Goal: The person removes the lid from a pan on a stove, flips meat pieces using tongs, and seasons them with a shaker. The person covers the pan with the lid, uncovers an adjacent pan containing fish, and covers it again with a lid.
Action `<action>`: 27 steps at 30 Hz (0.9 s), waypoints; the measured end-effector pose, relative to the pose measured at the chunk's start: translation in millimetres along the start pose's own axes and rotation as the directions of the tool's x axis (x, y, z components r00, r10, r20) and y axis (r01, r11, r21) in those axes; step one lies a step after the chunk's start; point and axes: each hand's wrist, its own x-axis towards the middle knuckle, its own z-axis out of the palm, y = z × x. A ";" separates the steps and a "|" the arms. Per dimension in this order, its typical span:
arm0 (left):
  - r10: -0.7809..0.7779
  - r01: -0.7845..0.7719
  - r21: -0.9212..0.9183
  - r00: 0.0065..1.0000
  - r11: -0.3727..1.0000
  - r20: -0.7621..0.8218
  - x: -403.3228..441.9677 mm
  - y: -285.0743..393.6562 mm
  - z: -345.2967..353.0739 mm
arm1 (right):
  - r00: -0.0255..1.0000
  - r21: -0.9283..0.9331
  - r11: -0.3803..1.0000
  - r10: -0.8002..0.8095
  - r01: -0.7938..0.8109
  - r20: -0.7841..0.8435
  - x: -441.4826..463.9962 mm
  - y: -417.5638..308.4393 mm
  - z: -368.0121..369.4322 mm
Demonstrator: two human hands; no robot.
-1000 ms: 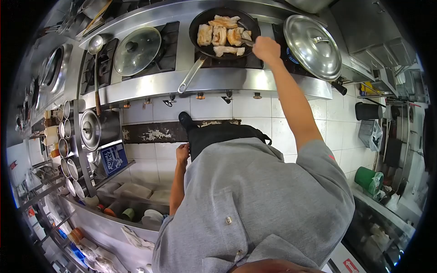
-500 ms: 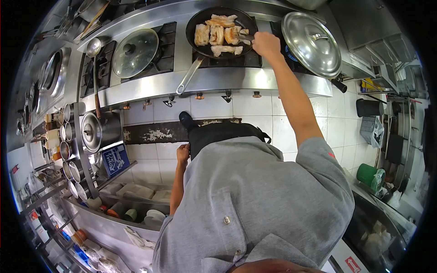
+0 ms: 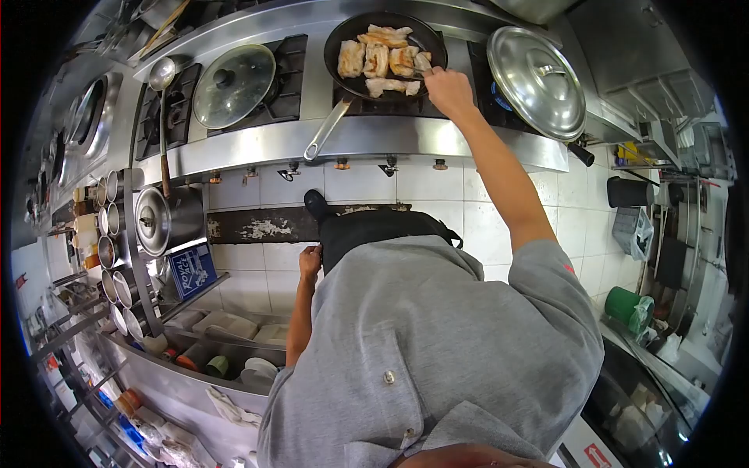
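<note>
Right fingers (image 3: 437, 76) round utensil (image 3: 419, 73) at pan (image 3: 430, 37), steel lid (image 3: 530, 86) nearby.

Right hand (image 3: 450, 92) holding utensil (image 3: 419, 75), meat pieces (image 3: 376, 59) in frying pan (image 3: 335, 78)

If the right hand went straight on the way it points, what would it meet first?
Probably the small piece of meat at the right side of the pan; the utensil in the right hand already reaches there. Height above it is unclear.

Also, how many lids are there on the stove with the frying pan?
2: the glass lid left of the frying pan, the steel lid right of it. More may be hidden past the top edge.
</note>
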 end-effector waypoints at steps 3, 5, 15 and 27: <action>-0.032 0.029 -0.063 0.998 0.998 -0.052 2.8 -6.7 2.2 | 0.996 0.060 0.995 0.081 -0.083 0.035 -6.8 11.1 -3.3; -0.023 0.020 -0.048 0.999 0.999 -0.050 2.4 -11.4 2.6 | 0.987 0.101 0.985 0.132 -0.141 0.087 -14.0 22.0 -7.3; 0.023 -0.020 0.039 0.997 0.999 -0.079 -4.3 -14.6 1.4 | 0.909 0.282 0.864 0.399 -0.417 0.122 -31.1 56.5 -6.3; -0.047 0.046 -0.013 0.996 0.999 -0.077 13.8 -35.7 2.5 | 0.917 0.268 0.876 0.379 -0.400 0.128 -26.0 50.8 -8.6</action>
